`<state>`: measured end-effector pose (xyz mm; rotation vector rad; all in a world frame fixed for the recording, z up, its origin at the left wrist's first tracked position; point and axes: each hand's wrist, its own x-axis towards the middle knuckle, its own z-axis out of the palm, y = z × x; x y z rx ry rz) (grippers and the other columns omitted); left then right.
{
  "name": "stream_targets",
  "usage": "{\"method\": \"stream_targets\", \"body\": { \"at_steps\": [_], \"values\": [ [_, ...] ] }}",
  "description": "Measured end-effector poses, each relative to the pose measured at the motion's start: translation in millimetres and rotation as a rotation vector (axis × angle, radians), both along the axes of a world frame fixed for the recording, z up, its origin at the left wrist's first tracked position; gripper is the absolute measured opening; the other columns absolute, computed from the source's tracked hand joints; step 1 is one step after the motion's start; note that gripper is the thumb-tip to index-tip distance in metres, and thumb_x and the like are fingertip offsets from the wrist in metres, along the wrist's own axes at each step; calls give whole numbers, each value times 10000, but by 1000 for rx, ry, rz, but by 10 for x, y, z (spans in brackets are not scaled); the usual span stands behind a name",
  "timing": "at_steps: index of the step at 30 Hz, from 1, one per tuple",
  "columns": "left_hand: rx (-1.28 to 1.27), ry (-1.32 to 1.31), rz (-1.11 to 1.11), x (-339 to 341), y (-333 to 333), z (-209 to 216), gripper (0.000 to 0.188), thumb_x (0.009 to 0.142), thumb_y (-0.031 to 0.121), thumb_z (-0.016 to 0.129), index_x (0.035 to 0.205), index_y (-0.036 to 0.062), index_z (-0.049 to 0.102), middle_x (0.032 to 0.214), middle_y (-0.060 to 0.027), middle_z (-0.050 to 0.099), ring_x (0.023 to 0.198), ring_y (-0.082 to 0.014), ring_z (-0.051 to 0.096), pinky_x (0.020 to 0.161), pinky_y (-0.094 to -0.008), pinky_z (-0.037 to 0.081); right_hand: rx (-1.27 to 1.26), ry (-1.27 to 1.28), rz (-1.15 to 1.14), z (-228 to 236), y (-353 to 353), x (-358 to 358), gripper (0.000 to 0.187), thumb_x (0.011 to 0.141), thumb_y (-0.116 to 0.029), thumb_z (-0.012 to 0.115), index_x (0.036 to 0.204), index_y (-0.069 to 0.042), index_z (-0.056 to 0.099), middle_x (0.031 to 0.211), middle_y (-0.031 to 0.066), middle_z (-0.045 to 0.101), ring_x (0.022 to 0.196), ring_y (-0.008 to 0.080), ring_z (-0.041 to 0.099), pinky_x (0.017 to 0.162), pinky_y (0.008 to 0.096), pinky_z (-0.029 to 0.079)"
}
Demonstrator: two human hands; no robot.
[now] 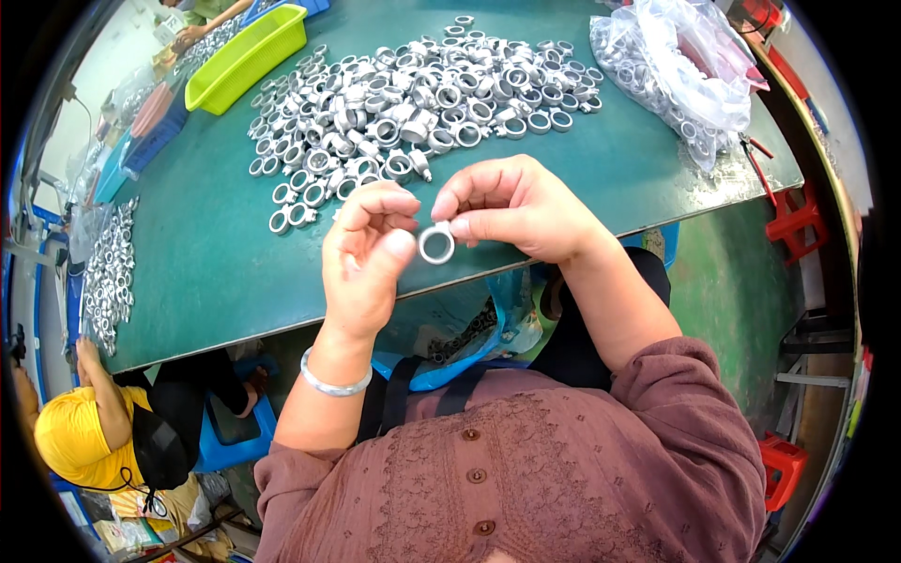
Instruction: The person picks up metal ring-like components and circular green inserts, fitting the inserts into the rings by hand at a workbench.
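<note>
I see two bare hands nearly meeting at the centre of my view, over the near edge of a green table (225, 253). The right hand (511, 206), reaching in from 4 o'clock, pinches a small silver-grey ring (435, 261) by the stub on its top, between thumb and forefinger. The ring hangs just above centre, its round opening facing me. The left hand (366, 253), rising from 7 o'clock, is loosely cupped, its fingers curled and its thumb apart from them; the thumb tip is just beside the ring, and I cannot tell whether they touch. A pale bracelet (336, 388) circles that wrist.

Toward 12 o'clock I see a broad pile of similar rings (385, 108) spread across the table. A clear plastic bag (699, 89) of more rings sits between 1 and 2 o'clock, and a red-handled tool (758, 169) lies beside it. A yellow-green basket (239, 70) stands between 10 and 11. At 9 o'clock I find a smaller heap of grey parts (110, 277); at 8, a person in yellow (80, 436) near a blue stool (239, 446). Just below centre, toward 6, a blue plastic bag (507, 324) holds dark pieces.
</note>
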<state>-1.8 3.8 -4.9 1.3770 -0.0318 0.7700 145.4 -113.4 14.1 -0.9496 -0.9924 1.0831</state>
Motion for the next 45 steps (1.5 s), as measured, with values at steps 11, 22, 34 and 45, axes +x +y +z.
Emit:
{"method": "stream_targets", "body": {
  "at_steps": [11,22,34,45],
  "values": [
    [-157,-32,96,-16,46,-42,372,900,309,406,1004,-30,518,976,-96,541,876,-173,523,768,-286,404,215,-851,-55,71,2,-260,190,673,-20,630,860,-27,598,772,122,563,733,305,560,641,356,452],
    [-194,-1,116,19,25,-39,273,901,222,426,982,-12,541,932,-76,561,840,-151,518,742,-267,403,-79,-1360,-671,-42,313,-112,168,724,-169,626,812,-29,594,822,118,557,781,289,567,677,378,456],
    [-220,59,157,31,-3,-23,162,867,105,499,986,10,555,906,-51,577,804,-121,528,709,-237,419,-186,-1472,-730,-89,443,-22,151,747,-182,592,754,-32,601,742,92,564,713,272,561,628,358,453],
    [-257,148,77,24,-17,33,197,892,135,479,1024,4,543,853,-50,576,671,-89,538,563,-198,431,42,-687,-293,96,152,-34,109,782,-88,580,806,18,574,667,83,571,613,119,516,571,268,416]
  ]
}}
